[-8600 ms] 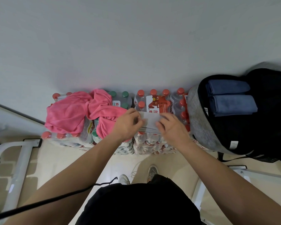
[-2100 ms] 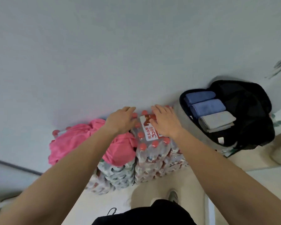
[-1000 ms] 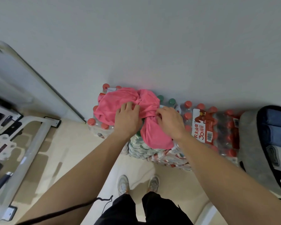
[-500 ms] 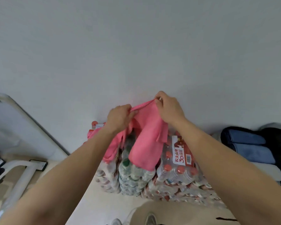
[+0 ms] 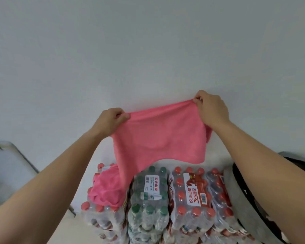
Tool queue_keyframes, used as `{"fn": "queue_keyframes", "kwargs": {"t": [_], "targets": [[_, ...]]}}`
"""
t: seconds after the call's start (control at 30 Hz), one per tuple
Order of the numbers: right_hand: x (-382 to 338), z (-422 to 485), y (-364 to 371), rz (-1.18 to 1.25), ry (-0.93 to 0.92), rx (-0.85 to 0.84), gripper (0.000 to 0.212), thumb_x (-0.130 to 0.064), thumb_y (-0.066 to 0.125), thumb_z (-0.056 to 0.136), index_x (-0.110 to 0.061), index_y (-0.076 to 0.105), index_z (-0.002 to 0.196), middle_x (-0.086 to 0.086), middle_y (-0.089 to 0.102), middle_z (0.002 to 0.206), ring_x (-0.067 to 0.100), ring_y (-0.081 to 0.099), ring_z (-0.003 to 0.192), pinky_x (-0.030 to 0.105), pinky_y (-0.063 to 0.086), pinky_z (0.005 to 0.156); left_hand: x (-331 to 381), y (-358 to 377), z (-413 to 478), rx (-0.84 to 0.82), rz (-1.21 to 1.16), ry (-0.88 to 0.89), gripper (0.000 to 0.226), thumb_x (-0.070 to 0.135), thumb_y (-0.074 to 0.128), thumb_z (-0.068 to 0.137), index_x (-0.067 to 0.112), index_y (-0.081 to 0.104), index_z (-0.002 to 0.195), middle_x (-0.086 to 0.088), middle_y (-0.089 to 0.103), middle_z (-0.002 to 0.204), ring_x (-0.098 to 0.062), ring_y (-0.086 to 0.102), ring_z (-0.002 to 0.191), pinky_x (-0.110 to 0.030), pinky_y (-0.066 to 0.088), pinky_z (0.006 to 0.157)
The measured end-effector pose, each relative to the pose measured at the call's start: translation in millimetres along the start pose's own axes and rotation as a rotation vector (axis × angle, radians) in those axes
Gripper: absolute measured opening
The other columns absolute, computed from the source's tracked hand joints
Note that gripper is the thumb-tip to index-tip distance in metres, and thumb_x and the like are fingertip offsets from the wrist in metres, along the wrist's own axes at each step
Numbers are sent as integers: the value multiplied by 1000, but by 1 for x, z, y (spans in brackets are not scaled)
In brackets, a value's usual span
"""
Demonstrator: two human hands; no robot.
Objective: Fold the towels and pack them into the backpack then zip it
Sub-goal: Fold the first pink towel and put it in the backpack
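Note:
I hold a pink towel (image 5: 158,136) spread out in the air in front of the wall. My left hand (image 5: 111,120) pinches its top left corner and my right hand (image 5: 211,108) pinches its top right corner, a little higher. The towel hangs down flat, its lower left part trailing toward a second crumpled pink towel (image 5: 106,189) that lies on the water packs. At the far right, the backpack (image 5: 243,196) shows only its grey rim and black edge behind my right forearm; its contents are hidden.
Shrink-wrapped packs of water bottles (image 5: 192,196) with red and green caps stand stacked against the plain wall below the towel. A pale panel (image 5: 5,166) leans at the far left over the beige floor.
Both hands have lifted the pink towel higher and pulled apart, so it is now stretched flat between them. My view has tilted, and the backpack has slid mostly out of sight.

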State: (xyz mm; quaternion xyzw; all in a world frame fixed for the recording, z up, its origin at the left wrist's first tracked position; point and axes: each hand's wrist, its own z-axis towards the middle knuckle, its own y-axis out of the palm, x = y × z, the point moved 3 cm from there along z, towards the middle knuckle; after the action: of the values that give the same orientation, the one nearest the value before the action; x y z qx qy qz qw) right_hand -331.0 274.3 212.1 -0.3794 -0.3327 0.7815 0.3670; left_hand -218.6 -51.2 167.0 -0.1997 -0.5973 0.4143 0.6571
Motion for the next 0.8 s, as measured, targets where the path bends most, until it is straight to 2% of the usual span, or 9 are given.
{"fn": "queue_keyframes", "kwargs": {"t": [0.17,0.3,0.4,0.5,0.53,0.63,0.67,0.73,0.8], "targets": [[26,-7,5,-8,123,21,18,-31,48,100,-19,61,102,10,69,95,35,62,88,40,51,73,-25,3,-6,11,46,-1,40,36,55,97,4,53,75,-3,49,65,-19,43,61,-34,33,57],[36,-18,18,-48,207,-29,21,-35,51,99,-18,63,102,12,69,96,35,63,90,35,44,70,-34,4,-15,19,10,-51,33,34,53,99,12,55,74,-2,52,65,-19,45,62,-34,34,58],[25,-25,33,120,195,-53,19,-35,62,92,-18,70,93,7,73,94,29,66,90,30,48,74,-17,11,-18,67,-66,-35,31,35,50,100,14,58,78,-1,57,69,-20,51,67,-34,38,61],[-10,-31,51,287,36,-252,16,-28,67,90,-15,76,89,0,75,90,11,63,81,6,37,66,20,35,-17,42,-121,71,21,36,55,98,19,63,89,4,65,80,-14,57,75,-30,43,69],[-22,-35,56,323,-4,-320,15,-27,67,91,-15,77,91,-3,75,91,5,60,78,1,34,65,32,46,-18,21,-131,98,15,36,58,96,23,64,95,7,66,83,-11,59,78,-27,44,71],[-43,-44,69,437,-54,-449,15,-25,64,93,-22,78,98,-12,73,95,-7,58,79,3,36,70,50,76,-21,-61,-166,126,23,34,63,92,34,61,115,7,64,76,-6,59,74,-20,43,70],[-45,-46,71,462,-57,-472,15,-25,64,93,-23,77,98,-15,73,93,-8,58,81,4,37,71,51,84,-23,-92,-167,138,24,33,62,92,35,62,116,8,65,76,-5,59,73,-20,43,71],[-44,-50,75,487,-52,-486,13,-22,65,92,-25,77,95,-18,71,88,-7,60,82,4,38,71,49,95,-25,-129,-158,137,11,31,61,93,32,69,100,11,71,81,-4,64,79,-25,48,78],[-38,-55,78,468,-46,-483,12,-18,67,89,-23,77,94,-16,70,87,-2,63,84,7,40,73,42,99,-26,-112,-129,100,13,29,60,92,29,68,83,11,72,79,-8,65,80,-31,51,80]]}}
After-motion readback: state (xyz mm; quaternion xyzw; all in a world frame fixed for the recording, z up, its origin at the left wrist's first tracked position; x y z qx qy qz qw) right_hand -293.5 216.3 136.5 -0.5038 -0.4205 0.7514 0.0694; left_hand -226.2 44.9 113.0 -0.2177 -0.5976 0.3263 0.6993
